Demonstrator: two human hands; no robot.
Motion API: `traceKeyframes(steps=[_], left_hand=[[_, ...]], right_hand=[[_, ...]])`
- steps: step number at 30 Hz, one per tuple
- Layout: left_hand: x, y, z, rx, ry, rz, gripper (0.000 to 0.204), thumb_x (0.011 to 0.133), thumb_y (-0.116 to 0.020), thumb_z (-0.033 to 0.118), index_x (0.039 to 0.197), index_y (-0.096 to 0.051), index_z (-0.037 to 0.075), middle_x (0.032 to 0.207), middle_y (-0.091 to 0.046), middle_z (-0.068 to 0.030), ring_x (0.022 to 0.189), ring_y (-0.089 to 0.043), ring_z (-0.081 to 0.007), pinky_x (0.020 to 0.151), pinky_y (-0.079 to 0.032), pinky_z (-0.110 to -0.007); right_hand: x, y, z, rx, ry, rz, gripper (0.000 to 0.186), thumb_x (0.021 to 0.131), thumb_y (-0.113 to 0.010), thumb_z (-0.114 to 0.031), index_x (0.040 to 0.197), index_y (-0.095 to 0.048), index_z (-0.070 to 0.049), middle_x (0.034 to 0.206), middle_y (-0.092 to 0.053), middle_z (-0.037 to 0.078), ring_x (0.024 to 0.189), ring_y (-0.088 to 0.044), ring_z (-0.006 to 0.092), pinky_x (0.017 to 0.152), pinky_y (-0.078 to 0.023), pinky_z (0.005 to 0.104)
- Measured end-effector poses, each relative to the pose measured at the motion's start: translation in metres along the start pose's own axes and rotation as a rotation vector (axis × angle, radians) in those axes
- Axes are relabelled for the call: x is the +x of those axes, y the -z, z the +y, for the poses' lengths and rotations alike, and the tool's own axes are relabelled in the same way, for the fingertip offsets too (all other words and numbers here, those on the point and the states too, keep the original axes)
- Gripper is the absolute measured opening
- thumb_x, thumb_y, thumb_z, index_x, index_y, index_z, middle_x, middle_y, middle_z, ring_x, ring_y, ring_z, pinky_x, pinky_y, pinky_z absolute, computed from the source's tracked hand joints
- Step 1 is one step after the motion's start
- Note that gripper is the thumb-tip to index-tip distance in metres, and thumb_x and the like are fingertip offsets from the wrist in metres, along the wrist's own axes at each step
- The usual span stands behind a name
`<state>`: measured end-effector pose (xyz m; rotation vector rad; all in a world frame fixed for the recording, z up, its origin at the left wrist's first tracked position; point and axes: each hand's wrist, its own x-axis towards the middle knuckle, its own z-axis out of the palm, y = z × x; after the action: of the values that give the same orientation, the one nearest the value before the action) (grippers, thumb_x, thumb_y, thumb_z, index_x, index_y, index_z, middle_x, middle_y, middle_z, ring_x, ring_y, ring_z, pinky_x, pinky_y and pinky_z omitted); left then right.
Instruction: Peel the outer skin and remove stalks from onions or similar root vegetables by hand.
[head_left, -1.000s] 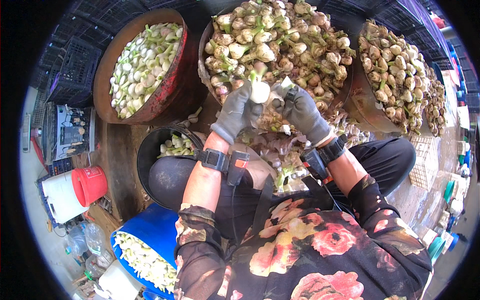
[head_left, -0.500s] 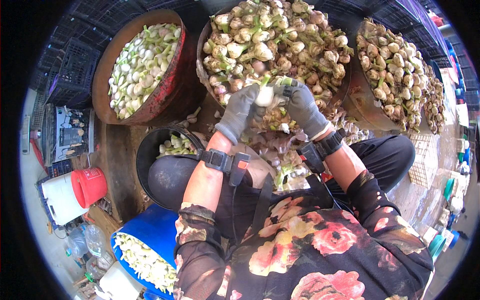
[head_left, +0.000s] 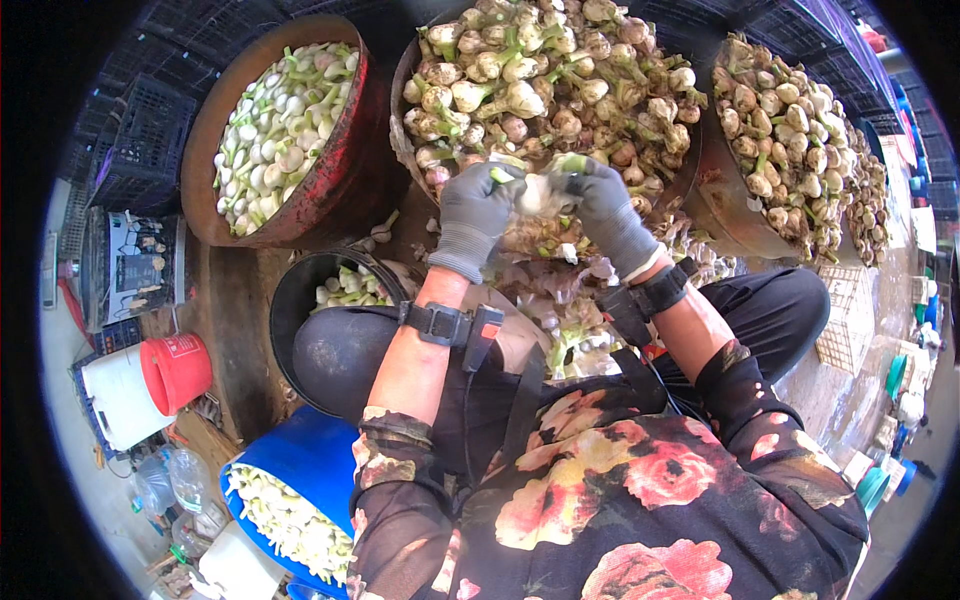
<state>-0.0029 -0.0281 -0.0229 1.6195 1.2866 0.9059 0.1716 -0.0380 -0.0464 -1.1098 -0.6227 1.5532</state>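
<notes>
A pale garlic bulb with green stem is blurred between my grey-gloved hands, over the big tub's front. My left hand grips it from the left, fingers closed. My right hand is closed at the bulb's right, pinching its papery skin; a small dark object at those fingers is too blurred to name. Below lie loose peelings and trimmed stalks in front of my crossed legs. The big tub is heaped with soil-stained garlic. A black bucket with some trimmed garlic stands by my left knee.
A rusty red tub of cleaned bulbs stands front left; heaped unpeeled garlic front right. A blue barrel of pale trimmings is at lower left, near red and white buckets. Dark crates line the left; a pale crate is right.
The bulb, upright with its stem raised a second ago, is now tilted and blurred. My left hand has shifted slightly left, with its fingers turned further over the bulb.
</notes>
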Motion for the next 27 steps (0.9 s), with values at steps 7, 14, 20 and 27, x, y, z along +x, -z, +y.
traceKeyframes(steps=[7, 14, 20, 27], left_hand=[[0.001, 0.008, 0.006, -0.423, -0.08, -0.031, 0.013, 0.076, -0.063, 0.002, 0.089, -0.063, 0.001, 0.089, -0.063, -0.0048, 0.08, -0.058, -0.0117, 0.071, -0.047, -0.024], [0.001, 0.006, -0.001, 0.076, -0.283, -0.046, 0.02, 0.071, -0.064, 0.002, 0.091, -0.065, 0.004, 0.09, -0.064, -0.0066, 0.083, -0.06, -0.017, 0.075, -0.046, -0.026], [0.0, 0.0, -0.003, 0.154, -0.334, -0.171, 0.021, 0.07, -0.066, 0.002, 0.091, -0.065, 0.005, 0.087, -0.063, -0.0079, 0.082, -0.06, -0.0202, 0.073, -0.046, -0.026], [0.001, 0.004, -0.002, -0.084, -0.26, -0.307, 0.017, 0.072, -0.066, 0.004, 0.089, -0.063, 0.002, 0.09, -0.063, -0.007, 0.085, -0.06, -0.0168, 0.076, -0.046, -0.026]], right_hand=[[-0.001, 0.038, -0.025, -0.313, -0.093, -0.189, 0.018, 0.084, -0.053, -0.012, 0.098, -0.054, 0.001, 0.089, -0.062, 0.013, 0.078, -0.062, 0.0196, 0.063, -0.05, 0.0287], [-0.023, 0.002, -0.031, -1.396, 0.032, -0.17, 0.031, 0.075, -0.062, -0.035, 0.093, -0.058, -0.01, 0.085, -0.062, 0.015, 0.083, -0.059, 0.0317, 0.073, -0.046, 0.038], [-0.019, -0.021, -0.042, -1.61, 0.051, -0.25, 0.026, 0.076, -0.058, -0.033, 0.088, -0.058, -0.009, 0.082, -0.062, 0.015, 0.082, -0.059, 0.0337, 0.072, -0.046, 0.041], [-0.017, -0.003, -0.034, -1.67, 0.098, -0.208, 0.022, 0.072, -0.055, -0.022, 0.087, -0.062, -0.008, 0.084, -0.062, 0.017, 0.084, -0.06, 0.0324, 0.074, -0.046, 0.0403]])
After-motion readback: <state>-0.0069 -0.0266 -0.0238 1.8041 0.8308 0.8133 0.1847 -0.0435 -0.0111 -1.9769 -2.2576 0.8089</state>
